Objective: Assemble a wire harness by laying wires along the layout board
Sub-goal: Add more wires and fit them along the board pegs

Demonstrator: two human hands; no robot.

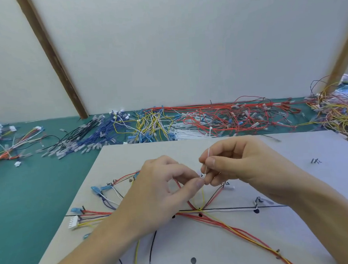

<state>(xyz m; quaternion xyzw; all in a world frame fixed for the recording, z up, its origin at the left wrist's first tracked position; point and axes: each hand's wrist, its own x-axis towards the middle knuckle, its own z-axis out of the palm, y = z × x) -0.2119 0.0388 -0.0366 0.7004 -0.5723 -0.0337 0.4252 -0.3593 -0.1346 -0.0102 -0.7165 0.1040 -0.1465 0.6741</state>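
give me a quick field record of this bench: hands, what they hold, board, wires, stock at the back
left hand: pinches where the cable tie meets a red wire
right hand: pinches a thin white cable tie, held upright
layout board: grey, black route lines and holes
laid wires: red and yellow bundle running to the lower right
white connector: at the board's left edge
wire stock: sorted by colour on the green mat behind the board
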